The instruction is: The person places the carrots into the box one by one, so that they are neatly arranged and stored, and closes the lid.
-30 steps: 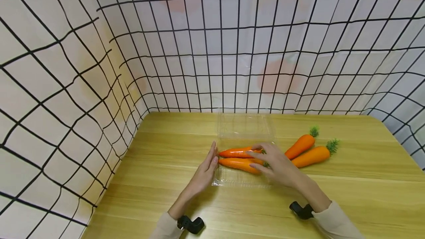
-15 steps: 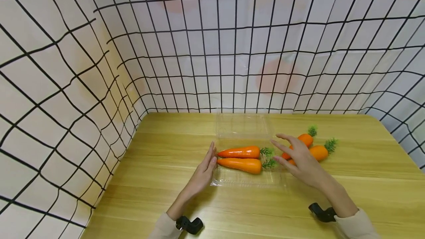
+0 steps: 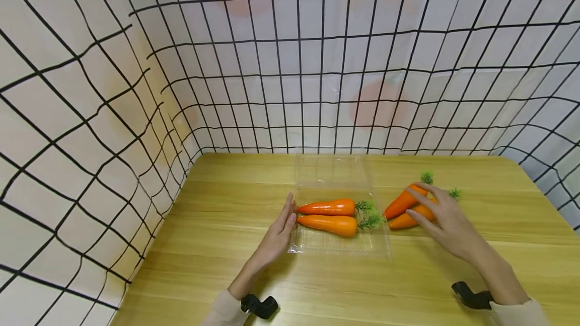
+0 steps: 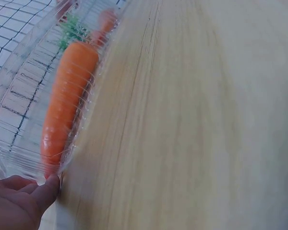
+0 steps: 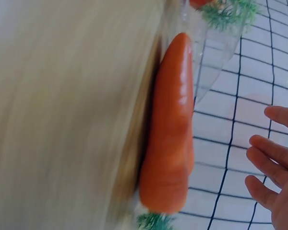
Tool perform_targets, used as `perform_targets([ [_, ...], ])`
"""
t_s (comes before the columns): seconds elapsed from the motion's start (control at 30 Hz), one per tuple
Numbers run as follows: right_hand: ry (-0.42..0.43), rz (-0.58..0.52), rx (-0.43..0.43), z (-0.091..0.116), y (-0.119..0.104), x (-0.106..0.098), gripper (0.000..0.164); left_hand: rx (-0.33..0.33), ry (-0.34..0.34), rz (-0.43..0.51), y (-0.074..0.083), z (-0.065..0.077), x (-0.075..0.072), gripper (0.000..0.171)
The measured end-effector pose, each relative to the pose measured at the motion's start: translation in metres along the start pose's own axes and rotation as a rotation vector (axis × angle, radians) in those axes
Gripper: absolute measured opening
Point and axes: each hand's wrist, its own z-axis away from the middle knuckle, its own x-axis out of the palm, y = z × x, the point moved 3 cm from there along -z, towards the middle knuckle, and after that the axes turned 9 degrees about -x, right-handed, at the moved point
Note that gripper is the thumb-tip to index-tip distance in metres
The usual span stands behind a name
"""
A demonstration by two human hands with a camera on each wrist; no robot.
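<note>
A clear plastic clamshell box (image 3: 335, 245) lies with its lid (image 3: 333, 171) folded back. Inside it, side by side, are a glossy red-orange carrot (image 3: 327, 208) and an orange carrot (image 3: 333, 226), leafy tops to the right. My left hand (image 3: 274, 235) rests against the box's left end, fingers straight; the left wrist view shows its thumb (image 4: 47, 194) at the rim beside a carrot tip. Two more carrots lie on the table to the right, one farther back (image 3: 399, 204) and one nearer (image 3: 405, 221). Over them hovers my right hand (image 3: 453, 228), fingers spread and holding nothing.
The wooden table (image 3: 217, 245) runs back to a white cloth wall with a black grid (image 3: 312, 89), which also closes off both sides. A black wrist camera (image 3: 260, 307) sits on my left wrist, another (image 3: 471, 296) on my right.
My right hand has moved right, from above the carrots in the box to above the two loose carrots. The left hand stays at the box's end; the carrots look unmoved.
</note>
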Motion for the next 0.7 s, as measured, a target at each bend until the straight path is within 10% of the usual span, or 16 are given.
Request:
perform_targets([
  [0.7,-0.011,0.022,0.074,0.033,0.035,-0.009,0.060,-0.005,0.000,-0.001,0.002,0.001,-0.001,0.060],
])
